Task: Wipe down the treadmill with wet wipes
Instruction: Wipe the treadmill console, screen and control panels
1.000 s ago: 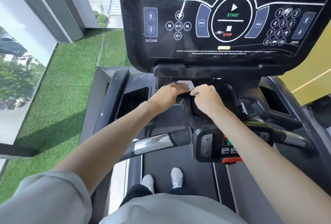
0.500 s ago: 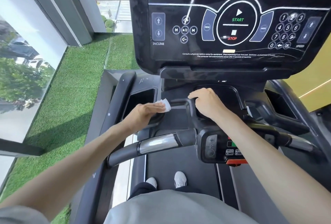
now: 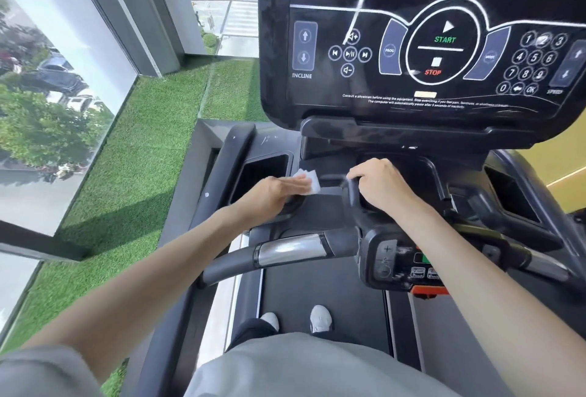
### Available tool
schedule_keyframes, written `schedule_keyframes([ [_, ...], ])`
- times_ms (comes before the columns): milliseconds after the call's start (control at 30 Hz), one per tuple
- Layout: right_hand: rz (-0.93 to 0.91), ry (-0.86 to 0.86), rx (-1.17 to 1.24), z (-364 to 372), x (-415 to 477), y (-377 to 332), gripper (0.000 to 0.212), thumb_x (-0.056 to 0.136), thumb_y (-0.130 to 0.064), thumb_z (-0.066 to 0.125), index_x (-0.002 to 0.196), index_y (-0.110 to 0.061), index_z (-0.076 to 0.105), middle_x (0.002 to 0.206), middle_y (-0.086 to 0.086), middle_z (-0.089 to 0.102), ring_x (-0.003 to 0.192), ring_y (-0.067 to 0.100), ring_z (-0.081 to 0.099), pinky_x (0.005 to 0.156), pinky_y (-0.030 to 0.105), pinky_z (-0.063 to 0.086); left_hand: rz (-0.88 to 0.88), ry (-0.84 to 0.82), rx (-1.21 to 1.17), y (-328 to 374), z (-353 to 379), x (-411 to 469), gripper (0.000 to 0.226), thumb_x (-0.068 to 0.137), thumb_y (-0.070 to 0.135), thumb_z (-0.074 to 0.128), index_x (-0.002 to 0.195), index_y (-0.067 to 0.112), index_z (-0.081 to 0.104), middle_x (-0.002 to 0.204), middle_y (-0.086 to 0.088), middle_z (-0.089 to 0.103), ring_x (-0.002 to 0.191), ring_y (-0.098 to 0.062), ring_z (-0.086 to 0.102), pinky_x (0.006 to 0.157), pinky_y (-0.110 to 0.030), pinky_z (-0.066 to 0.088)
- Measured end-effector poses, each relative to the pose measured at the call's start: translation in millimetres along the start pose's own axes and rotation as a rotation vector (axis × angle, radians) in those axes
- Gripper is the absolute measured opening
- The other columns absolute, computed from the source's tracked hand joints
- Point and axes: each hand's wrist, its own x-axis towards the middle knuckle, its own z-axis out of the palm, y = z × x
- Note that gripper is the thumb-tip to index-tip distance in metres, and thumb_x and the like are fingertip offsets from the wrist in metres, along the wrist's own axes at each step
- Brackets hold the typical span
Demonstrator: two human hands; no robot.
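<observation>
I stand on a black treadmill, facing its console. My left hand holds a small white wet wipe flat against the console deck, just right of the left cup holder. The wipe sticks out past my fingertips. My right hand grips the top of a black upright handle in the centre of the deck. Below my hands runs the chrome-and-black crossbar with a small control pod.
Green artificial turf covers the floor to the left, up to a tall glass window. A right cup holder sits on the far side of the deck. My white shoes stand on the belt.
My left hand has slid left and toward me with the wipe, from under the console to the deck beside the left cup holder. My right hand stays on the centre handle.
</observation>
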Motion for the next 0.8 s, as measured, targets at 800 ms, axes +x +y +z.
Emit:
schedule_keyframes([
  [800,0.034,0.023,0.138,12,18,21,0.053,0.076,0.014,0.035,0.115,-0.003,0.066,0.107,0.023,0.067,0.105,0.04,0.059,0.093,0.046,0.047,-0.035,-0.048,-0.027,3,5,-45,0.054,0.072,-0.031,0.05,0.115,-0.001,0.068,0.129,-0.011,0.059,0.127,-0.027,0.048,0.111,-0.029,0.033],
])
